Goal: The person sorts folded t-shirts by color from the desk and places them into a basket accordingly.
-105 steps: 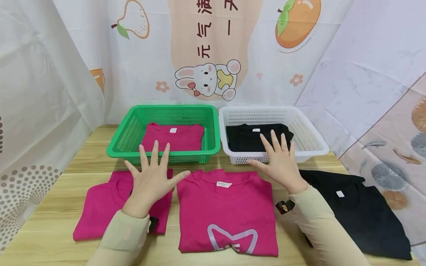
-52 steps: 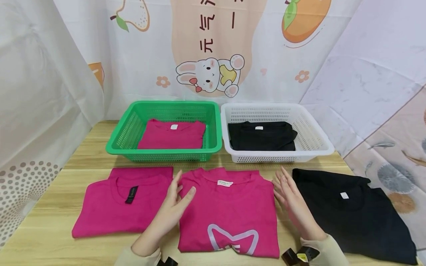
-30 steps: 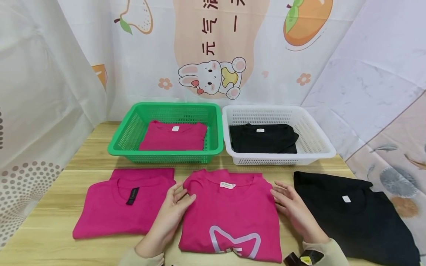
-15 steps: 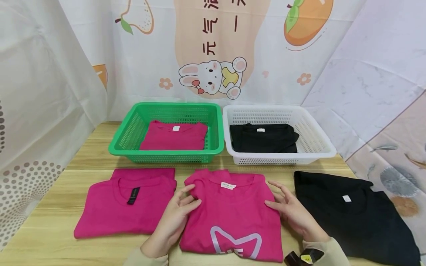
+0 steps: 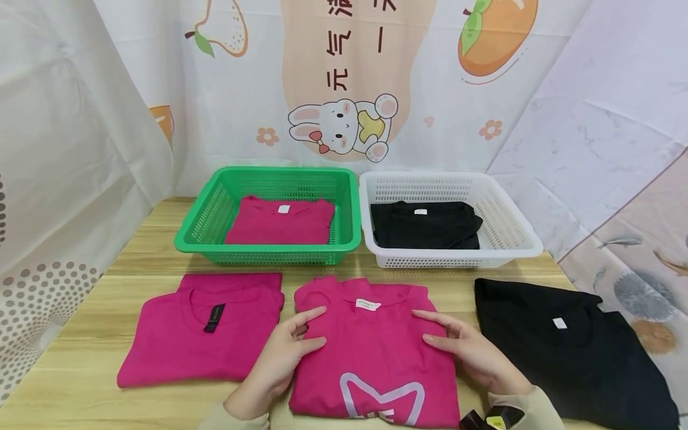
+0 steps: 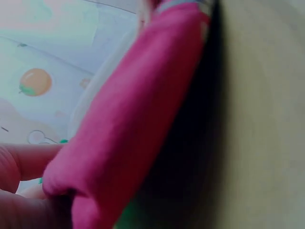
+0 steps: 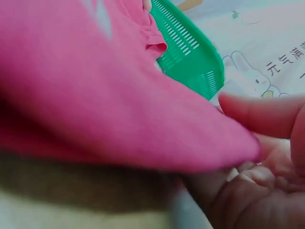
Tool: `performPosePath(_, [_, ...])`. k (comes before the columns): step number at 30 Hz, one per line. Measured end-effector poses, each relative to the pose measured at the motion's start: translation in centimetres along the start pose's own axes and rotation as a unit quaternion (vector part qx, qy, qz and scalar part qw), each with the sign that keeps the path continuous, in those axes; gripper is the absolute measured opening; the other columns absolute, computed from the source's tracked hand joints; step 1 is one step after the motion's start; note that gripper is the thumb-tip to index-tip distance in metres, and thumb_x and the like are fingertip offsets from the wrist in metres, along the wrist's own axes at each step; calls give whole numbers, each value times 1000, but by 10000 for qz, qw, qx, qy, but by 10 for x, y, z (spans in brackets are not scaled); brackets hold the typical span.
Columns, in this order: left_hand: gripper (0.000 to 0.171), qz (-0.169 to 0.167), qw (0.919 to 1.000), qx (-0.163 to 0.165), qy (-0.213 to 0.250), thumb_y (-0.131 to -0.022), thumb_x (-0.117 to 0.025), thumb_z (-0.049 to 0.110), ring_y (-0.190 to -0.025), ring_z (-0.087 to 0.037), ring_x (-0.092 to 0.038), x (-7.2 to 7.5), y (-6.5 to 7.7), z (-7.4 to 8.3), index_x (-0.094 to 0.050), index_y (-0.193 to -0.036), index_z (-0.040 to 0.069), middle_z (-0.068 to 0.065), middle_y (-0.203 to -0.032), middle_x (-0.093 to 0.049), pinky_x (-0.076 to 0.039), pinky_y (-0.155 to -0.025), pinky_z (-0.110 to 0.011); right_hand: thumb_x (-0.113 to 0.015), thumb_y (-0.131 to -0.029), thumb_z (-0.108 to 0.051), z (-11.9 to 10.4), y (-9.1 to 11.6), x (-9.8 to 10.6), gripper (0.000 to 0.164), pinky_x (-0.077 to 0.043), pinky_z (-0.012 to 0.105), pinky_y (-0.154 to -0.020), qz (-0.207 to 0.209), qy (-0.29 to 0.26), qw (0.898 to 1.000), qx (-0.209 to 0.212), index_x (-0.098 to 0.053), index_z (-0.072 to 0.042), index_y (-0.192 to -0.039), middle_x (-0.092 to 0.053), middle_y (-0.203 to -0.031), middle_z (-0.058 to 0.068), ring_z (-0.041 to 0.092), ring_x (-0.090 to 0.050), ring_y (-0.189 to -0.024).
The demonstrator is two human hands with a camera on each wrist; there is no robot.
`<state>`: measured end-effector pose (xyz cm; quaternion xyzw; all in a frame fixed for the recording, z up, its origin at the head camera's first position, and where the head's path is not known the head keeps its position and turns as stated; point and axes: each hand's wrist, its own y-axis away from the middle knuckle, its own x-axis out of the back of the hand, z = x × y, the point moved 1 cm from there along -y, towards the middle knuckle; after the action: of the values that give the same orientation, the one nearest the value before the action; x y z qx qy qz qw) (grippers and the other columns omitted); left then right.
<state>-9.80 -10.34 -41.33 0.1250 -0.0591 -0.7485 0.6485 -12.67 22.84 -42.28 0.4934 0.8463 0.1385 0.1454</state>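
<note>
A folded magenta T-shirt (image 5: 376,340) with a pale star print lies between both hands, its white neck label facing up. My left hand (image 5: 282,352) grips its left side; the left wrist view shows the folded edge of the magenta cloth (image 6: 128,105) between thumb and fingers. On the opposite side my right hand (image 5: 473,352) pinches the shirt, with other fingers under the cloth (image 7: 167,124) in the right wrist view. The shirt's sides look raised off the table in both wrist views.
Another magenta T-shirt (image 5: 183,340) with a black label lies left, a black T-shirt (image 5: 570,358) right. Behind stand a green basket (image 5: 269,247) with a folded magenta shirt and a white basket (image 5: 510,247) with a folded black shirt, on the wooden table (image 5: 70,382).
From spread above the table, both hands have come down to the middle magenta shirt's sides, moved inward and taken hold of it. Its upper edge has shifted slightly toward me.
</note>
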Motion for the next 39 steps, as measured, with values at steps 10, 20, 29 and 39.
performPosePath(10, [58,-182,9997,13,183,-89,-70,4,-105,-21,-70,4,12,21,-51,-143,3,-19,-128,-63,-59,-85,-36,-61,-95,-4,-14,9,0,65,-55,37,-95,-826,89,9956,430,-37,-17,-153,-57,-137,6,21,-61,-120])
performPosePath(20, [61,-406,9991,-38,-65,-88,-73,11,-100,-26,-72,19,34,53,-50,-145,8,-17,-129,-63,-60,-80,-43,-56,-95,4,-42,20,-5,45,-59,31,-86,-1124,183,9876,1082,-64,-19,-132,-73,-116,2,18,-72,-102])
performPosePath(29, [56,-352,9963,-487,-615,-90,-72,16,-94,-23,-74,33,43,83,-53,-143,11,-16,-122,-67,-61,-77,-40,-62,-93,-1,-75,21,-14,41,-59,33,-85,-672,624,9900,1067,-68,-22,-128,-74,-113,2,20,-72,-100])
performPosePath(39, [27,743,9668,-1126,-2169,-87,-76,24,-98,-11,-65,44,40,115,-76,-112,16,2,-112,-73,-58,-75,-26,-70,-88,-3,-110,3,-26,39,-60,35,-83,-21,962,9858,1379,-70,-17,-124,-69,-117,1,20,-70,-102])
